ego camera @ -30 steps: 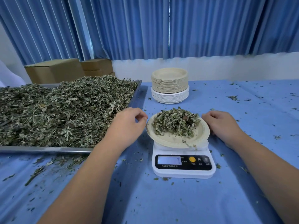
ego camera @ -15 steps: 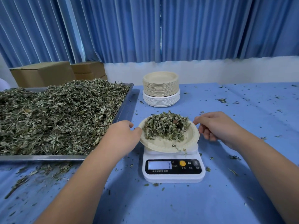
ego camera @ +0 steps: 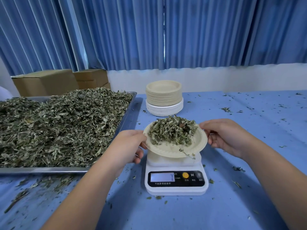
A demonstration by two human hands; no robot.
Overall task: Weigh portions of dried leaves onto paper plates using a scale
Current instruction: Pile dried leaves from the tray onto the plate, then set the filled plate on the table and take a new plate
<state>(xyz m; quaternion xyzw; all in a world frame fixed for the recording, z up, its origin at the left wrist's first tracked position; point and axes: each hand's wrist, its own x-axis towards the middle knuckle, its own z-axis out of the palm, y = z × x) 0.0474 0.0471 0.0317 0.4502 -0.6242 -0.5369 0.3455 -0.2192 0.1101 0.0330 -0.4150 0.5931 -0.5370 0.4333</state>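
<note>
A beige paper plate (ego camera: 172, 149) heaped with dried leaves (ego camera: 172, 131) hovers just above the white digital scale (ego camera: 176, 180), tilted slightly. My left hand (ego camera: 127, 146) pinches the plate's left rim. My right hand (ego camera: 224, 135) grips its right rim with curled fingers. The scale's lit display faces me. A large metal tray (ego camera: 129, 117) piled with dried leaves (ego camera: 58, 127) lies to the left of the scale.
A stack of paper plates (ego camera: 164, 98), beige on white, stands behind the scale. Cardboard boxes (ego camera: 48, 82) sit at the back left by blue curtains. Leaf crumbs are scattered over the blue tablecloth (ego camera: 249, 123).
Both hands closed on the plate's rim and lifted the loaded plate off the scale. The view has shifted a little, with the scale now nearer the middle.
</note>
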